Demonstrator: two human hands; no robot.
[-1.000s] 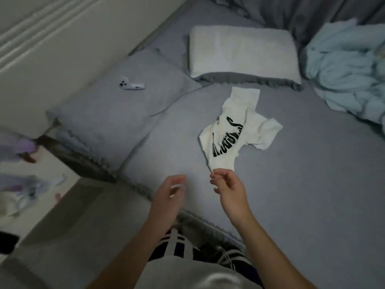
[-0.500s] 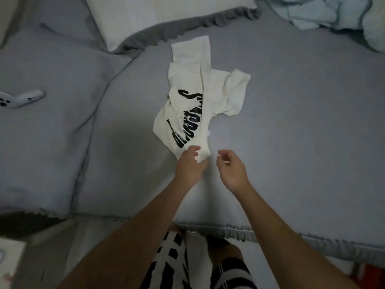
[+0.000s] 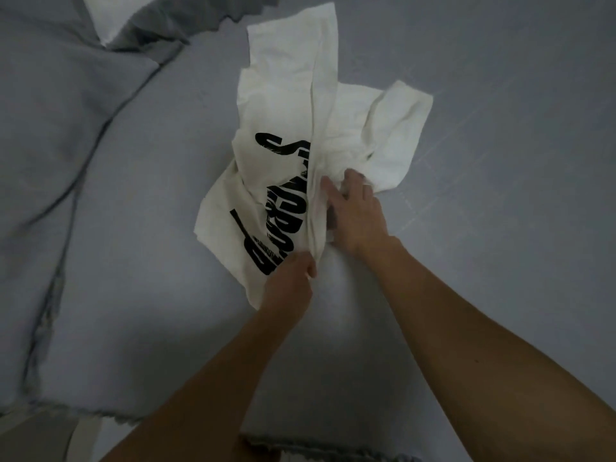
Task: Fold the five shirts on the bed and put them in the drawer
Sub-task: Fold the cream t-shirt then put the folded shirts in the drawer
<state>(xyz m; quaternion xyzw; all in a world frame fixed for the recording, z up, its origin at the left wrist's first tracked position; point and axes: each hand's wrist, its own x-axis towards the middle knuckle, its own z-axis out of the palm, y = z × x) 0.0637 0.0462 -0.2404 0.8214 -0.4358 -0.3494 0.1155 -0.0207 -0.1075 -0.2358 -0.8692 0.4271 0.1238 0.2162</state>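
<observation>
A crumpled white shirt (image 3: 283,105) with black lettering lies on the grey bed (image 3: 500,195). My left hand (image 3: 291,281) pinches the shirt's near corner at its lower edge. My right hand (image 3: 355,211) reaches into the folds near the shirt's middle, and its fingertips are buried in the cloth. A sleeve sticks out to the right, beyond that hand.
A grey pillow (image 3: 50,161) lies to the left, and a white pillow's corner (image 3: 106,18) shows at the top left. The bed's frilled near edge (image 3: 316,448) runs along the bottom.
The view has closed in on the shirt. My left hand keeps its hold on the near corner. My right hand has moved forward from the bare sheet into the shirt's folds.
</observation>
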